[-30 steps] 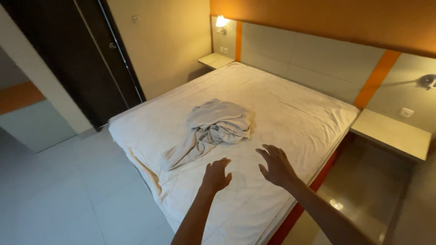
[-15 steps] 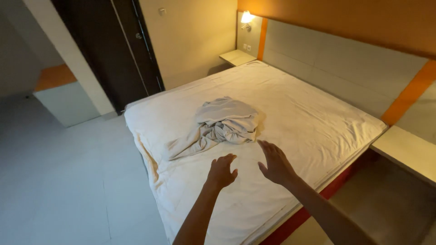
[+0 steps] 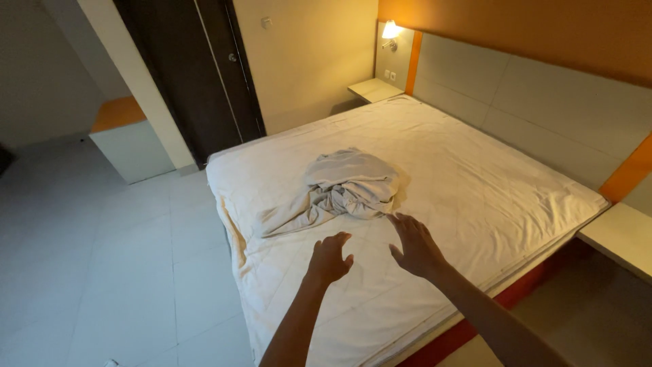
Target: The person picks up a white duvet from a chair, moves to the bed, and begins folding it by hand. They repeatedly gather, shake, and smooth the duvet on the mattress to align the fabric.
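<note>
A crumpled white sheet lies bunched in the middle of a wide bed covered in white. Both my arms stretch out over the near side of the mattress. My left hand hovers with fingers loosely curled, holding nothing, a short way below the sheet's trailing corner. My right hand is spread open, its fingertips almost at the sheet's lower right edge, though whether they touch it is unclear.
A padded headboard runs along the right wall under an orange panel. Bedside shelves stand at the far corner and near right. A wall lamp glows. A dark door and a low cabinet stand left, with tiled floor.
My view has swung left and nearer the bed. Both hands have edged closer to the crumpled sheet, still holding nothing.
</note>
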